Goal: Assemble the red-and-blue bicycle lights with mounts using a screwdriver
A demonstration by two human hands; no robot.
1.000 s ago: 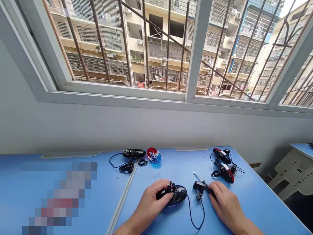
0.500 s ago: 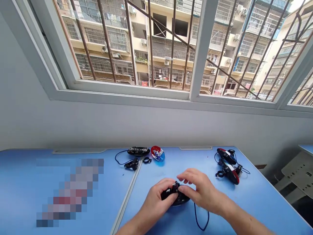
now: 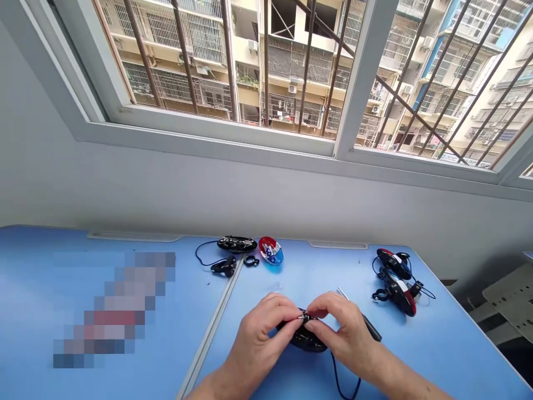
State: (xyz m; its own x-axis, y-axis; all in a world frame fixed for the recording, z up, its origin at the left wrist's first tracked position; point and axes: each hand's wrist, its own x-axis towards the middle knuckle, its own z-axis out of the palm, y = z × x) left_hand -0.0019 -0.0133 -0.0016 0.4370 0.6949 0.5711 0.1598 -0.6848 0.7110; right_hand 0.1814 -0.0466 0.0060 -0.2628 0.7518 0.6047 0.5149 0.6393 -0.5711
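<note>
A black oval shell with a cable lies low on the blue table between my hands. My left hand is closed in a pinch at its upper edge, with a tiny pale tip showing at the fingertips. From the other side my right hand pinches a small black part on top of the shell. Fingers partly cover that spot, so its details are hidden. A screwdriver with a black handle and metal shaft lies partly behind my right hand.
Farther back are another black oval shell, a black switch-like piece, a clamp ring and a red-and-blue oval cover holding small parts. Assembled oval units with cables lie right. A blurred patch covers the left tabletop.
My right fingers, raised and apart before, have closed to a pinch at the shell's top. The screwdriver now shows beside my right hand. The view has shifted slightly.
</note>
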